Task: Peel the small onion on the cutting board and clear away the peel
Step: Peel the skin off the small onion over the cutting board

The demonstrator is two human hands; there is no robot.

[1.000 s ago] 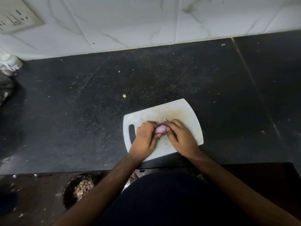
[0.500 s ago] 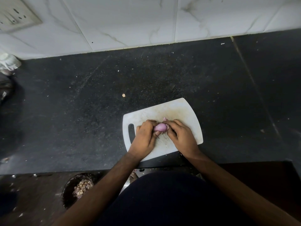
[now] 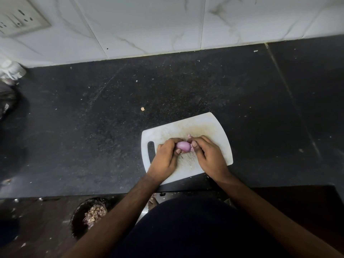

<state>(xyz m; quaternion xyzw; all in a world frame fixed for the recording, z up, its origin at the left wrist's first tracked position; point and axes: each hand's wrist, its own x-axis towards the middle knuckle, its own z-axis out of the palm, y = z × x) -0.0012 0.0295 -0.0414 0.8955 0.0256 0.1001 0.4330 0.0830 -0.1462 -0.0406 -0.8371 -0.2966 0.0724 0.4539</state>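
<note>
A small pink-purple onion (image 3: 183,146) is held just above the white cutting board (image 3: 204,125), which lies near the front edge of the black counter. My left hand (image 3: 165,157) grips the onion's left end with thumb and fingers. My right hand (image 3: 208,155) pinches its right end, where a pale strip of peel (image 3: 189,135) sticks up behind the fingertips. Small peel scraps (image 3: 189,159) lie on the board between my hands. The onion's underside is hidden.
A dark bin (image 3: 87,216) with peelings stands on the floor, below the counter edge at the left. A single peel flake (image 3: 142,108) lies on the counter beyond the board. A white object (image 3: 11,69) sits at the far left by the tiled wall.
More of the onion's smooth surface shows between my fingers than a second ago. My hands have stayed over the board and only shifted slightly.
</note>
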